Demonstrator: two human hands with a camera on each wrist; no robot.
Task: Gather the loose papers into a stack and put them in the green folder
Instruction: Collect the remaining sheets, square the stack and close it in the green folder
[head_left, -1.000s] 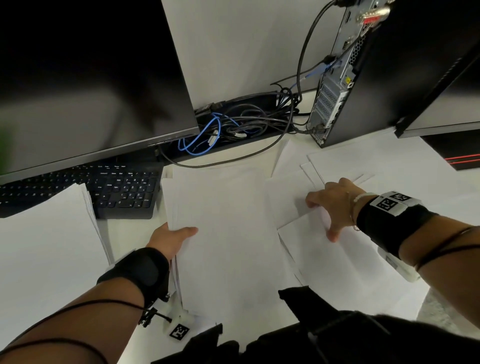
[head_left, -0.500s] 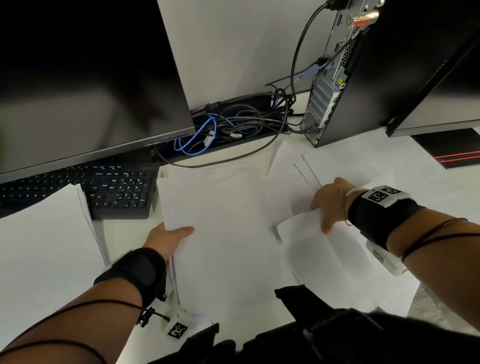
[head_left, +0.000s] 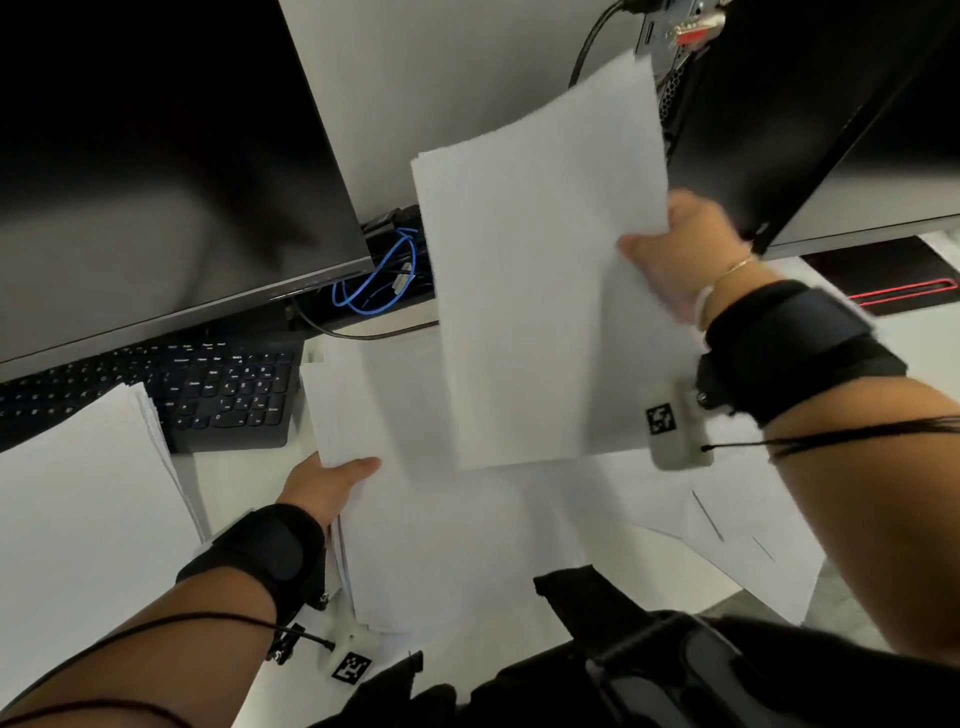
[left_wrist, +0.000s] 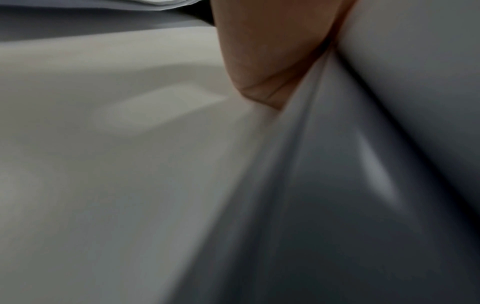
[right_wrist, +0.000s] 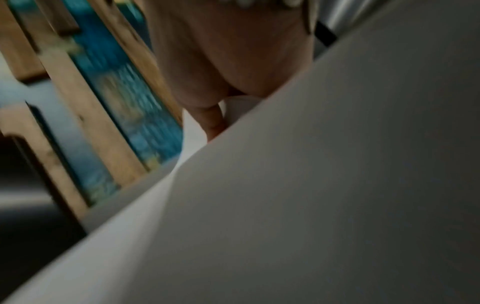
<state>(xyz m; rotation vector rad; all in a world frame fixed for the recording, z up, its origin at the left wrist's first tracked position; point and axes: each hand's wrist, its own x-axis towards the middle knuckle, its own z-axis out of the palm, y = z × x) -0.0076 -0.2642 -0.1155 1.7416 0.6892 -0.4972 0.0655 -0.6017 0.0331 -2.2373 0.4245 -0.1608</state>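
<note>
The right hand (head_left: 675, 254) grips a sheaf of white sheets (head_left: 540, 270) by its right edge, thumb on top, held up off the table (head_left: 228, 478) in front of the computer tower (head_left: 810, 104). The left hand (head_left: 327, 483) holds the left edge of the stack (head_left: 415, 519) lying flat on the table, thumb over the top sheet. A monitor (head_left: 156, 156) stands at the back left, with a black keyboard (head_left: 208, 389) under it and a blue cable (head_left: 374, 280) coiled behind. Another pile of paper (head_left: 78, 493) lies at the left, and loose sheets (head_left: 753, 545) are spread at the right. Half a second ago the right hand was pressing on flat sheets beside the stack; those sheets are now lifted.
</note>
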